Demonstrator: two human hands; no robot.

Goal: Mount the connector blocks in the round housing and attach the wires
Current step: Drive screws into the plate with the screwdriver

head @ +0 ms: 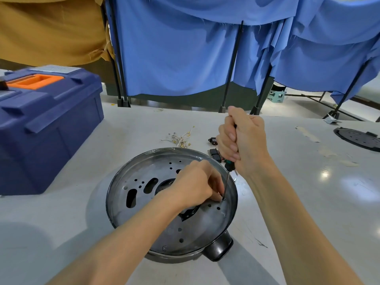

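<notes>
The round metal housing [144, 175] lies upside down on the table, its perforated base plate facing up and a black handle stub at its near right. My right hand [242, 140] grips the handle of a screwdriver [227, 182], whose tip stands on a screw at the plate's right side. My left hand [197, 184] rests inside the housing, fingertips pinching that screw at the tip. Black connector blocks [214, 154] lie just beyond the rim, partly behind my right hand. A bundle of thin wires [181, 138] with brass terminals lies farther back.
A dark blue toolbox [47, 124] with an orange handle stands at the left. A black round lid [357, 138] lies at the far right. Blue cloth [185, 48] on black stands hangs behind the table. Another small black part [212, 140] sits near the wires.
</notes>
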